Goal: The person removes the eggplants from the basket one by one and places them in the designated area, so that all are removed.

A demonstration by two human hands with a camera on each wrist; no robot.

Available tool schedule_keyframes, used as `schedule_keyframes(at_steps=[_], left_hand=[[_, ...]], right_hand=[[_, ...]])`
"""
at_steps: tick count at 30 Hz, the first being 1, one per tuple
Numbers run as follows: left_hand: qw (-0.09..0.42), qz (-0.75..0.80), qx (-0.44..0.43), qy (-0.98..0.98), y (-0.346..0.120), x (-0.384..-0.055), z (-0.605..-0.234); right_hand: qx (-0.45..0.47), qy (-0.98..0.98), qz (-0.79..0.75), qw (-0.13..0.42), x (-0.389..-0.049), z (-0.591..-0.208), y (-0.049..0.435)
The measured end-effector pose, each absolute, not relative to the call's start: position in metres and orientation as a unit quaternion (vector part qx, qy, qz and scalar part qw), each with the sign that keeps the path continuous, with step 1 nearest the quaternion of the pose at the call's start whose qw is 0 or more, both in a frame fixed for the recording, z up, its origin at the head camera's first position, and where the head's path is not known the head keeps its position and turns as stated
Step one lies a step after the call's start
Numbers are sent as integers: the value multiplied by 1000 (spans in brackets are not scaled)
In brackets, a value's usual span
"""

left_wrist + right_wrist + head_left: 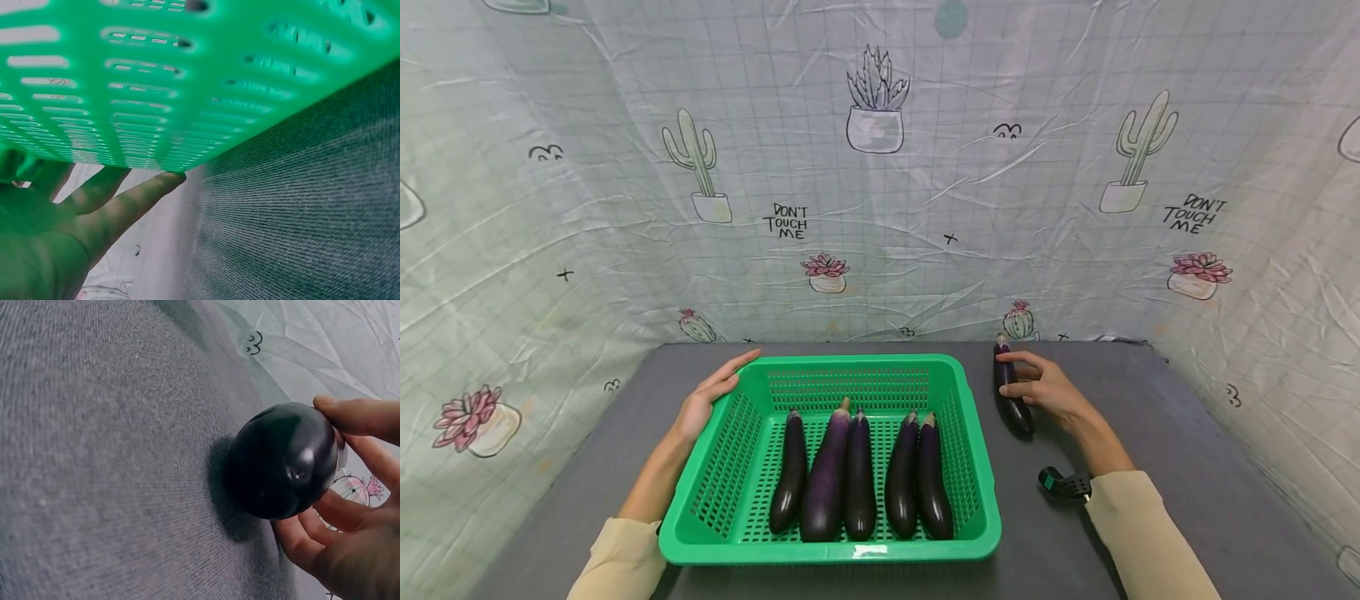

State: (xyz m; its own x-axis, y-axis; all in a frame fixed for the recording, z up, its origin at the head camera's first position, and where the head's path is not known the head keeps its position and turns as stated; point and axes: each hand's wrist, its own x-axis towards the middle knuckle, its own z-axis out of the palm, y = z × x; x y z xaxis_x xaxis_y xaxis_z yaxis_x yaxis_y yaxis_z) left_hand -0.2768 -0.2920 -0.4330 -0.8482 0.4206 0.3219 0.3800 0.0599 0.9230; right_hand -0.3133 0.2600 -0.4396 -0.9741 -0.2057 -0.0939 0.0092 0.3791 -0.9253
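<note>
My left hand [697, 410] lies against the outer left side of a green plastic basket [831, 552]. Its extended fingers [134, 197] touch the slotted wall from outside in the left wrist view. Inside the basket, several dark purple eggplants [823, 492] lie side by side, stems toward the far wall. To the right of the basket, my right hand [1051, 390] pinches another eggplant [1015, 408] between thumb and fingers. The right wrist view shows this eggplant [281, 462] from its rounded end, close to the cloth; whether it touches there I cannot tell.
Grey cloth [1060, 550] covers the table. Behind and on both sides hangs a pale curtain [910, 208] printed with cacti. A black wrist strap with a small device [1063, 483] sits at the right cuff.
</note>
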Motion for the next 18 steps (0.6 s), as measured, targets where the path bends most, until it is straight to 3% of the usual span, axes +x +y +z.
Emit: schedule_keyframes(at_steps=[18], left_hand=[[9, 618, 262, 741, -291, -278, -434]], right_hand=[[-92, 850, -510, 98, -317, -444, 259]])
